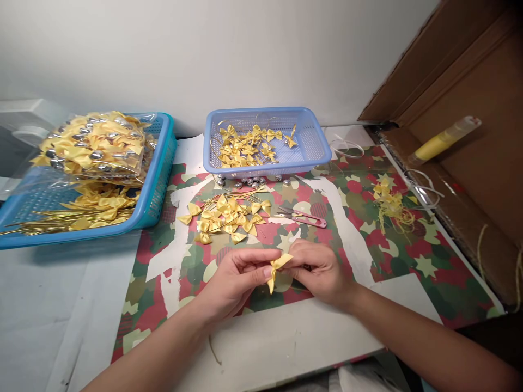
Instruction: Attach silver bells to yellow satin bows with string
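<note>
Pinched between both hands, left hand [235, 277] and right hand [321, 269], a yellow ribbon bow [278, 267] is held at lower centre; loose bows [229, 215] lie above it, apparently unfinished.

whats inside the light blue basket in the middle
Loose yellow ribbon bows lie scattered in the light blue basket, with thin gold wire among them. Its bare mesh floor shows at right; anything beneath the bows is hidden.

Teal basket [161, 179] cut by left edge; bow [278, 265] middle perhaps behind fingers [304, 260]

No readable text, label or number anywhere
</note>
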Demonstrator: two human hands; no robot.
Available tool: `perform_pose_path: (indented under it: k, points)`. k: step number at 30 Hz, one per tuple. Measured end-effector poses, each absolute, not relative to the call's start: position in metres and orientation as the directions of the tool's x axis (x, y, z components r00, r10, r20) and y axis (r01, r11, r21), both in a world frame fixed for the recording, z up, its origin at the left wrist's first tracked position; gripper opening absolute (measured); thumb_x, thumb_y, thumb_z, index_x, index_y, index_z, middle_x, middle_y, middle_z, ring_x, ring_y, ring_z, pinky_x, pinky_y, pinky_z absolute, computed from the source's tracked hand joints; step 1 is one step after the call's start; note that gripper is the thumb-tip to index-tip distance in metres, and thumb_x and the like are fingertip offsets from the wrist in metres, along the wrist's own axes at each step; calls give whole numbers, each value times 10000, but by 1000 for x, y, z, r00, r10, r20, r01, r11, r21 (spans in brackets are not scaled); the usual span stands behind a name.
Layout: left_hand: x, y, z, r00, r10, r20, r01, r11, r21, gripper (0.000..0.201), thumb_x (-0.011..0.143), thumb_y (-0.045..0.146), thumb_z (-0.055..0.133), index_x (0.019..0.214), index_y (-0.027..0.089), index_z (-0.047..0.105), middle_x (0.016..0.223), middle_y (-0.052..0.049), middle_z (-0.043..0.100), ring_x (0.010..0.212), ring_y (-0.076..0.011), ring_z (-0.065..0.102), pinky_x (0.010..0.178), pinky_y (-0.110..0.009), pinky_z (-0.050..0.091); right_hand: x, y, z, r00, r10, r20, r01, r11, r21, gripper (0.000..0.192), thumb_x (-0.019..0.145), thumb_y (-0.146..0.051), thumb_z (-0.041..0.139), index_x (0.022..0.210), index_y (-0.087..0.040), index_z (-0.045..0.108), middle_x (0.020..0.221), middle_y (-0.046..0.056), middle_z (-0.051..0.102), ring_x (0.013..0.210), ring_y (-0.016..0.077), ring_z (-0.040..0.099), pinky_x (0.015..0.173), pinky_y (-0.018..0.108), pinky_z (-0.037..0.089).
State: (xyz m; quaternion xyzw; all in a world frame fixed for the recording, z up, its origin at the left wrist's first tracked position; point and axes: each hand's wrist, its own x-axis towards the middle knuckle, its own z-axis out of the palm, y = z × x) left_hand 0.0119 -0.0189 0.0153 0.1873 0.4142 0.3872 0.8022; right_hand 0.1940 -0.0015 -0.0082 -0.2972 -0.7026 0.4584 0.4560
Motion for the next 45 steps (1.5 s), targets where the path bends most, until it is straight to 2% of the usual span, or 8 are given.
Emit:
perform_pose_path:
  k: [6,10,14,18,20,26,40,45]
  points:
    - [13,-20,14,351,800,-487,-459,600,655,236,568,212,885,786,231,796,736,-15,773,657,-92,690,640,-144,537,194,-3,-10,-395,857,330,13,364,-931,203,833,-80,623,860,-229,759,645,-1,665,611,110,565,585,239,472]
    - [9,-21,11,321,852,-414,-416,519,747,188,648,236,843,828,260,795,820,-11,783,722,-104,708,665,-147,556,194,-3,-10,-403,868,289,43,334,-942,169,827,-101,634,827,-222,752,646,3,674,598,115,572,565,245,471]
    - [7,-19,13,178,953,-244,-222,280,934,177,729,163,767,864,275,794,925,-19,778,861,-144,711,722,-176,573,192,1,-8,-413,870,269,153,357,-922,140,817,-103,655,774,-214,730,694,12,708,665,140,607,652,292,500]
    - [12,-19,14,138,983,-120,-35,126,991,224,740,114,726,896,261,792,906,-36,775,843,-159,706,697,-195,580,191,5,-6,-422,838,346,272,481,-833,212,820,-58,624,722,-223,715,890,22,729,819,170,572,773,350,495]
    - [14,-19,12,137,983,-124,0,126,992,222,744,125,719,913,250,790,912,-46,772,817,-164,709,662,-202,584,190,5,-6,-413,842,347,316,490,-813,242,814,-35,609,682,-216,701,860,20,718,797,169,535,723,331,487]
    - [17,-19,8,125,975,-184,41,180,983,181,753,165,713,910,217,787,916,-62,770,812,-182,718,643,-219,594,189,4,-8,-404,881,247,331,393,-858,303,788,40,571,623,-197,660,647,-11,677,708,145,525,654,281,476]
    - [15,-18,9,135,971,-199,79,190,979,174,771,199,703,925,209,783,923,-72,763,855,-185,706,694,-226,587,189,4,-10,-381,891,247,332,381,-863,313,757,62,567,594,-190,657,586,-16,641,671,133,499,592,240,446]
    - [15,-20,7,137,968,-210,79,201,976,180,779,218,696,939,208,779,935,-73,760,834,-182,705,655,-221,582,189,3,-10,-380,893,241,348,380,-857,313,749,67,567,603,-192,668,587,-16,640,668,131,506,585,234,444]
